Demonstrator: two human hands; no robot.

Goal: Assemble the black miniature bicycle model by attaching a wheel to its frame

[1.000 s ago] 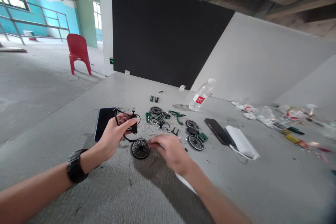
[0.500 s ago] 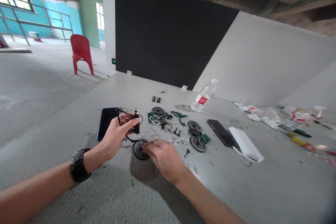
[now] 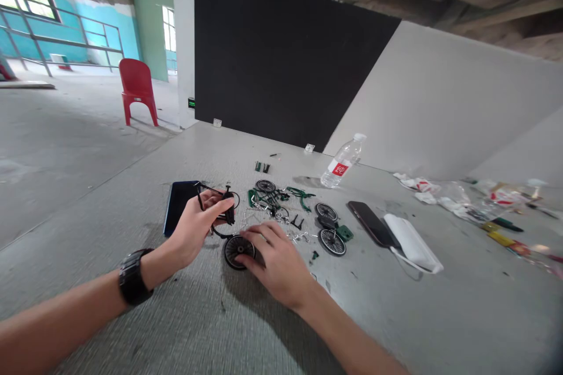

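Note:
My left hand [image 3: 200,217] is closed around a black model bicycle frame [image 3: 229,211], fingers wrapped behind it and thumb across the front. Below that hand, at the fork's lower end, a small black spoked wheel [image 3: 234,250] faces me. My right hand [image 3: 277,263] has its thumb on the wheel's face near the hub and its fingers at the upper right rim, gripping the wheel's edge. Just beyond lie green bicycle parts [image 3: 301,193], another loose wheel [image 3: 265,186] and thin silver pieces [image 3: 300,237]. How the wheel joins the fork is too small to tell.
To the right are a pair of wheels [image 3: 332,242] with a green part, a phone [image 3: 369,222] and a white case [image 3: 411,241] with a strap. A water bottle [image 3: 343,161] stands behind. A dark tablet [image 3: 178,202] lies left. Crumpled litter [image 3: 457,199] lies far right.
My right hand's fingers have lifted from the wheel's hub and spread toward its upper right rim, with the thumb now on its face. The left hand keeps its hold on the frame.

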